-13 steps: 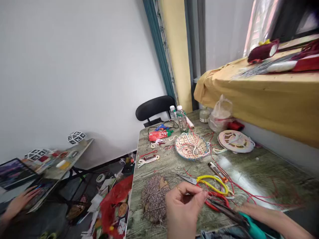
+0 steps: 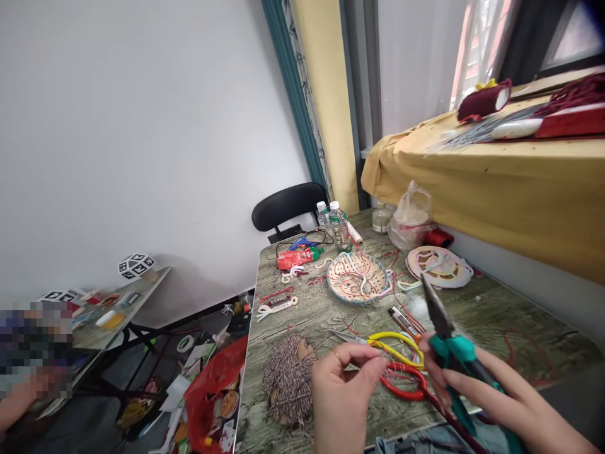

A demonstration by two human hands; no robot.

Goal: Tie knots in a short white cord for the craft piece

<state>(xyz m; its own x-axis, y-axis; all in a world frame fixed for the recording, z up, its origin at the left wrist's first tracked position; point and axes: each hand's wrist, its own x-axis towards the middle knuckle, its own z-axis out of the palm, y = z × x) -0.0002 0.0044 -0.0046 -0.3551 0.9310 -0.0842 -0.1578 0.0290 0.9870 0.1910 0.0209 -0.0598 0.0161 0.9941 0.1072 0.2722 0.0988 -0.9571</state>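
The left hand (image 2: 343, 391) is above the near part of the tabletop (image 2: 472, 315), with thumb and forefinger pressed together in a pinch. Something small may be between them, but I cannot tell what. The right hand (image 2: 508, 388) grips the teal-handled pliers (image 2: 451, 347), whose nose points upward and away from the body, well apart from the left fingertips.

For such fine handling, I think it is better to keep the pinch firm and steady, and to rest the wrist if possible. The pliers should work with the very tip, at a low angle, so the metal does not catch the skin. The scissors (image 2: 397, 347) lie just beside the pinch, with one yellow handle and one red, so it seems wise to slide them aside. The red cord (image 2: 442, 410) beside the right hand could also get trapped in the tool.

Several parts are difficult to see. The right fingers partly cover the pliers' handles, and the lower border cuts off the left wrist. The scissors' blades are partly behind the left hand. The loose red threads (image 2: 527, 347) at right look blurred, and I cannot follow their ends.
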